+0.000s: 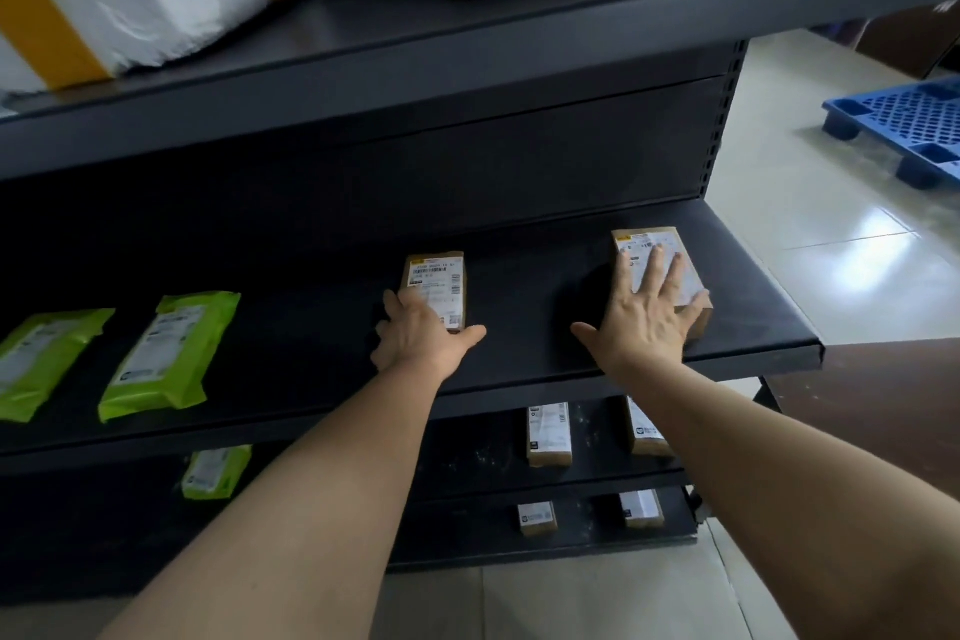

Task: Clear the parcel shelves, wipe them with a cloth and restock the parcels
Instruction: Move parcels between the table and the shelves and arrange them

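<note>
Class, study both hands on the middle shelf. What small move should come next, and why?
Probably the right hand should curl its fingers round the right box: it lies flat on the label with fingers spread, while the left hand seems to grip the near end of the left box. Both boxes rest on the shelf.

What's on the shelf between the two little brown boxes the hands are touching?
Nothing: the head view shows only bare dark shelf between the left brown box and the right brown box.
</note>
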